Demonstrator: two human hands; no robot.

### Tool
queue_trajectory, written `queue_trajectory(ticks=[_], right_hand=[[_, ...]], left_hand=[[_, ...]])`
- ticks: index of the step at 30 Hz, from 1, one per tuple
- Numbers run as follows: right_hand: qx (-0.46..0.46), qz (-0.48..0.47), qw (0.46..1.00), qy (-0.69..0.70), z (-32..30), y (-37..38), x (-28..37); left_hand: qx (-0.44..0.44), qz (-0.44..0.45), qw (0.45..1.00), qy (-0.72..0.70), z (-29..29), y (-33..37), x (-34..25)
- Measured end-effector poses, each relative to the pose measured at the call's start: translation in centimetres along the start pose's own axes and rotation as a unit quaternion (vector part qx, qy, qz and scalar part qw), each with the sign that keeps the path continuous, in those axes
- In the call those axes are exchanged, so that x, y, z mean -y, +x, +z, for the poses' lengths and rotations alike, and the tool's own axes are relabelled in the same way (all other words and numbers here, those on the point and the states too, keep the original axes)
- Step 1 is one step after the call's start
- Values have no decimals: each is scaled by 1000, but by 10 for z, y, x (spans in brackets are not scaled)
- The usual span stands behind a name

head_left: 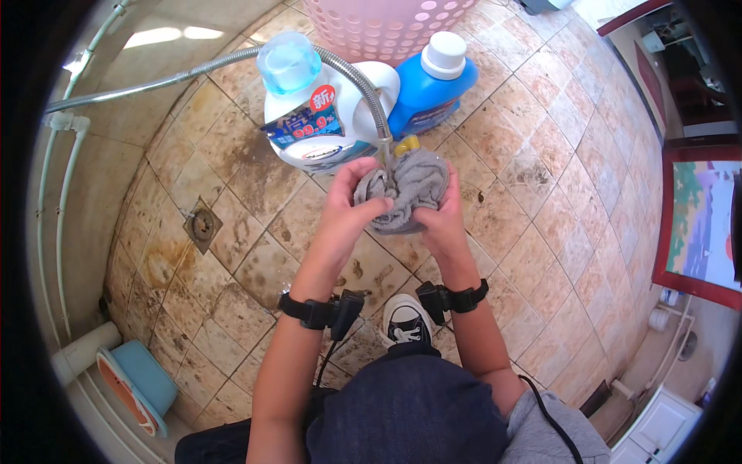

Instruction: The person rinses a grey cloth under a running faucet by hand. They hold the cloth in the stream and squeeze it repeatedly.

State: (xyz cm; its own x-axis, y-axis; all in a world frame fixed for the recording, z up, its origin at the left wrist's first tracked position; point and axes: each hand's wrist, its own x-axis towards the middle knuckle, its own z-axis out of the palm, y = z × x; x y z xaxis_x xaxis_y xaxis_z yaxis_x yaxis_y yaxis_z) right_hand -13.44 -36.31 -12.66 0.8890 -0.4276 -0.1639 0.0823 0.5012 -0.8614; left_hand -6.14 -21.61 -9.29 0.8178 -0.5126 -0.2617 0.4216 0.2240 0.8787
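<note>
A grey, bunched-up cloth is held between my two hands above the tiled floor. My left hand grips its left side, with the thumb pressed on top. On the right, my right hand has its fingers wrapped round the edge and its thumb on the near folds. The end of a flexible metal hose hangs down right at the cloth's far side; whether water runs from it I cannot tell. Behind the cloth a small yellow thing shows, its kind unclear.
Just beyond stand a white detergent bottle with a clear blue cap and a blue bottle with a white cap. A pink perforated basket is behind them. A floor drain lies left; a blue basin leans lower left.
</note>
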Motion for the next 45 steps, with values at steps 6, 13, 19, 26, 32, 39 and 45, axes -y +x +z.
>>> queue_trajectory(ticks=[6,13,19,26,32,39,45], right_hand=[[35,-21,999,-14,7,0,-2],[39,-21,999,0,10,1,-7],[33,-11,997,65,24,1,3],[58,68,960,266,21,1,-16],[56,60,964,253,42,-6,-14],[61,57,957,277,37,6,-16],[40,57,951,302,39,10,-16]], left_hand=[[17,-55,998,26,-4,-3,-3],[14,14,997,75,-13,2,-5],[21,41,994,101,-12,1,0],[-17,125,977,171,-4,-7,3],[-16,174,968,177,-19,-1,21],[-16,101,990,100,-13,2,2],[-34,93,993,71,-5,4,-9]])
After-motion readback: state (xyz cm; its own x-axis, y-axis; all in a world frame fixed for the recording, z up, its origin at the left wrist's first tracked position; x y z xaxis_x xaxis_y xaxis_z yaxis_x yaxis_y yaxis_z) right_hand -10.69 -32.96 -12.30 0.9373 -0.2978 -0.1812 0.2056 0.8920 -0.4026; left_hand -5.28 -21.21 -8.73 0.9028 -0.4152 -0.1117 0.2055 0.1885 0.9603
